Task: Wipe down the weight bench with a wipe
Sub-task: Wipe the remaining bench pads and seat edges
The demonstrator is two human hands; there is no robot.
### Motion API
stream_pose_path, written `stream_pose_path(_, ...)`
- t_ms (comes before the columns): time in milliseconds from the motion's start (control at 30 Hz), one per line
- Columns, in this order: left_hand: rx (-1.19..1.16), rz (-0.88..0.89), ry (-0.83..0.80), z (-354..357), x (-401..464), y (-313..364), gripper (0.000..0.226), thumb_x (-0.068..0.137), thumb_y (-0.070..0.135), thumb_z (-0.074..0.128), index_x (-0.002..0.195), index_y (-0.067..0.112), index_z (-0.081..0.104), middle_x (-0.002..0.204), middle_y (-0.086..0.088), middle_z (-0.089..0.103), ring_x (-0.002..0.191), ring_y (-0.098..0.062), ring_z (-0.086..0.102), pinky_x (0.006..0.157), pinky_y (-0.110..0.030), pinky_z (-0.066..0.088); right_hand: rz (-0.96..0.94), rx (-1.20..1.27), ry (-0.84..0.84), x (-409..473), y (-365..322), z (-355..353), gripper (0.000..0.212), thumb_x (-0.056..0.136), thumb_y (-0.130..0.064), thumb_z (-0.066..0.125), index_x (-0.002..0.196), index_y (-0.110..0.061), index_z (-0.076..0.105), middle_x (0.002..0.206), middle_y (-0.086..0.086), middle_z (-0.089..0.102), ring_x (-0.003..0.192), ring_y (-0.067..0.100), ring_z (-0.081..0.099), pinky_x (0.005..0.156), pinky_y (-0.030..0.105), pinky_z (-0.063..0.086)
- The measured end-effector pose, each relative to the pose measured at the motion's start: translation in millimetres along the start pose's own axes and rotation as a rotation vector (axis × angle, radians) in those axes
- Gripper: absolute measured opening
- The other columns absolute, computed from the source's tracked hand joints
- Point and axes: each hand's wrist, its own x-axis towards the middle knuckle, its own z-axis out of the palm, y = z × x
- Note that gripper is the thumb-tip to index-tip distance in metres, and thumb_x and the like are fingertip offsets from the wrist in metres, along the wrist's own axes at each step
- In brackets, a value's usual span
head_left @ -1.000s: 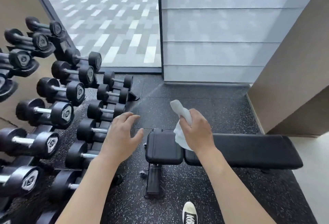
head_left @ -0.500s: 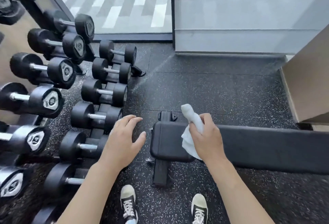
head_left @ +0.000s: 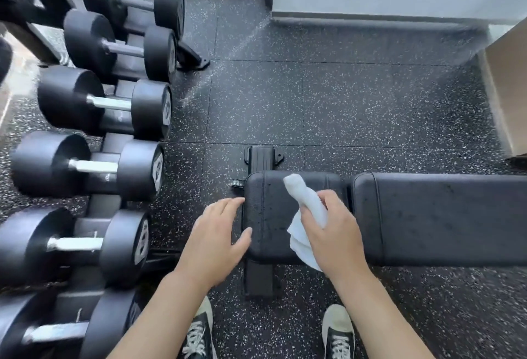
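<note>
Head view, right hand (head_left: 332,233) clenched round white wipe (head_left: 306,207) over black bench (head_left: 427,216) seat pad, left hand (head_left: 215,240) relaxed, empty, fingers at pad's left edge, dumbbell rack (head_left: 94,164) left.

Gym, rack of black dumbbells (head_left: 94,104), speckled rubber floor (head_left: 328,107), padded weight bench (head_left: 427,216)

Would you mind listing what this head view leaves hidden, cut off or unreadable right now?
- Weight bench: its long pad runs off the right edge, so its far end is unseen.
- Wipe: the right hand covers its middle; contact with the seat pad cannot be told.
- Dumbbells: end-cap markings are too blurred to read.
- Left hand: its palm side is hidden; whether it touches the bench is unclear.
</note>
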Motion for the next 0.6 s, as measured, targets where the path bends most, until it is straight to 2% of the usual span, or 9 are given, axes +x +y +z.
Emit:
stream_pose_path(167,-0.039,-0.001,-0.051,60,9,-54,0.076,0.095,0.06,0.058,0.158,0.029,0.032,0.155,0.012,0.04,0.147,-0.009,0.032,0.123,-0.038,0.032,-0.134,-0.121,-0.043,33,20,72,0.008,0.096,-0.035,0.061,0.1,-0.035,0.053,0.094,-0.015,0.058,0.087,0.008,0.054,0.071,0.031,0.043)
stream_pose_path(267,-0.043,0.007,-0.079,91,10,-73,0.085,0.092,0.064,0.062,0.16,0.027,0.029,0.159,0.011,0.037,0.149,-0.01,0.03,0.124,-0.039,0.031,-0.255,-0.209,-0.04,62,21,103,0.013,0.092,-0.026,0.064,0.103,-0.023,0.058,0.096,-0.007,0.059,0.089,0.018,0.055,0.076,0.039,0.046)
stream_pose_path(467,-0.04,-0.001,-0.043,138,14,-102,0.105,0.081,0.067,0.075,0.162,0.025,0.025,0.161,0.01,0.036,0.151,-0.011,0.028,0.125,-0.039,0.029,-0.473,-0.396,-0.039,140,12,163,0.024,0.094,-0.034,0.06,0.106,-0.014,0.058,0.101,0.003,0.057,0.092,0.026,0.053,0.071,0.036,0.036)
stream_pose_path(600,-0.072,-0.007,0.003,160,6,-114,0.113,0.076,0.063,0.083,0.164,0.025,0.023,0.16,0.011,0.038,0.15,-0.01,0.031,0.126,-0.037,0.03,-0.599,-0.611,-0.125,155,24,205,0.026,0.092,-0.032,0.064,0.103,-0.01,0.058,0.106,0.009,0.056,0.098,0.029,0.054,0.072,0.037,0.039)
